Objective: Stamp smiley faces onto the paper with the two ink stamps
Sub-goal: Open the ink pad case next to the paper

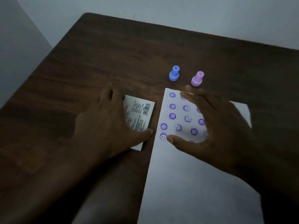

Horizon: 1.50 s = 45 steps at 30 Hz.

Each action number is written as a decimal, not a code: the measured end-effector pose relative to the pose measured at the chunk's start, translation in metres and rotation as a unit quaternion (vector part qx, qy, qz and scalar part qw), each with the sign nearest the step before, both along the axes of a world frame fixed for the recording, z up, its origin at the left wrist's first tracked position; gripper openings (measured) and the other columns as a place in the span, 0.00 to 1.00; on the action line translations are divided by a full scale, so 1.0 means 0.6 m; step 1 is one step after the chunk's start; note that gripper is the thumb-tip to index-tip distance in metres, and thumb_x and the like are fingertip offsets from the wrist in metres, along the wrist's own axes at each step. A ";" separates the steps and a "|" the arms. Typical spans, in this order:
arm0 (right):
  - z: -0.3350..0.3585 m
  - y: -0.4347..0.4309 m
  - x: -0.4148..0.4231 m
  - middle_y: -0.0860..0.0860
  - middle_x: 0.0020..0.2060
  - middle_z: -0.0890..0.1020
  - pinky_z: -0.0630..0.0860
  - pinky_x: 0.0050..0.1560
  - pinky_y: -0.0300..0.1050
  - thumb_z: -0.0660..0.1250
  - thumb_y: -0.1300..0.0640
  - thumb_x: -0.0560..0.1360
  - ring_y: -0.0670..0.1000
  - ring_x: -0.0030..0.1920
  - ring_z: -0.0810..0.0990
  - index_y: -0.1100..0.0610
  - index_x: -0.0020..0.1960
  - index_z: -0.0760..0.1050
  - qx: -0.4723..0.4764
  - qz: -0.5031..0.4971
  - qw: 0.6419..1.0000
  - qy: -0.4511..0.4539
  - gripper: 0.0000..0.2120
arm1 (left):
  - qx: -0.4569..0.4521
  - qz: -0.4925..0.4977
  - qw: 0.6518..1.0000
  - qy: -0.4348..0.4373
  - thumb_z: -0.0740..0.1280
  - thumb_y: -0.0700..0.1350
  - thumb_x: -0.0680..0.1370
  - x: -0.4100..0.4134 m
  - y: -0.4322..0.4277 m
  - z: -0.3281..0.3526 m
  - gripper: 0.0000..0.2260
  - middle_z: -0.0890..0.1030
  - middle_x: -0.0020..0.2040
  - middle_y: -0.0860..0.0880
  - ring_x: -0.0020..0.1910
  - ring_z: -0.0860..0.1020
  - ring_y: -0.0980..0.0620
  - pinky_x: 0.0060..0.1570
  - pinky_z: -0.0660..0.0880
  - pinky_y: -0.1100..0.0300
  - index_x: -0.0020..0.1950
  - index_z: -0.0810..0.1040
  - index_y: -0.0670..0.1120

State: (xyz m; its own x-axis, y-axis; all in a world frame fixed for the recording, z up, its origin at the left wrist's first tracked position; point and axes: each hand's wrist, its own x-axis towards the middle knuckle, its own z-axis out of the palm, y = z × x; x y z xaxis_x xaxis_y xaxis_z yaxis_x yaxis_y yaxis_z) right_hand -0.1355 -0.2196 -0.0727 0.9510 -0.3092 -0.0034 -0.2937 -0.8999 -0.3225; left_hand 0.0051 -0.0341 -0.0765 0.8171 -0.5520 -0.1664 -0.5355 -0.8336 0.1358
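Paper [186,175] nearest, on dark bench [97,62], purple smileys across its far half. Right hand [215,126] over them, grip apart, empty. Left hand [106,123] spread flat on white pad box [140,113] at paper's 9 o'clock. Blue stamp [174,73] and pink stamp [197,79] upright at 12 o'clock, untouched.

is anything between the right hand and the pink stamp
Nothing visible. The right hand hovers open over the paper, and the pink stamp stands upright on bare table just beyond its fingertips. The blue stamp stands off to the side.
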 end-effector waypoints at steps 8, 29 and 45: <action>-0.042 0.013 -0.011 0.42 0.73 0.67 0.67 0.67 0.48 0.56 0.19 0.60 0.45 0.69 0.69 0.44 0.72 0.62 -0.059 0.010 0.997 -0.048 0.47 | 0.017 -0.017 0.998 -0.060 0.59 0.83 0.49 0.010 0.002 -0.012 0.54 0.69 0.66 0.49 0.57 0.76 0.46 0.50 0.78 0.45 0.67 0.63 0.53; -0.027 0.058 -0.026 0.40 0.73 0.67 0.66 0.69 0.49 0.64 0.23 0.59 0.46 0.70 0.68 0.42 0.74 0.59 -0.016 -0.048 0.998 -0.045 0.48 | -0.186 0.025 0.950 0.249 0.73 0.72 0.47 0.048 0.029 0.016 0.38 0.82 0.47 0.52 0.46 0.81 0.54 0.47 0.81 0.54 0.51 0.76 0.54; -0.025 0.057 -0.022 0.41 0.74 0.65 0.64 0.70 0.49 0.64 0.24 0.59 0.47 0.72 0.67 0.42 0.74 0.58 -0.020 -0.060 0.998 0.000 0.49 | -0.258 0.069 0.870 0.414 0.76 0.62 0.56 0.079 0.085 0.059 0.32 0.78 0.57 0.45 0.51 0.79 0.47 0.35 0.80 0.56 0.57 0.75 0.55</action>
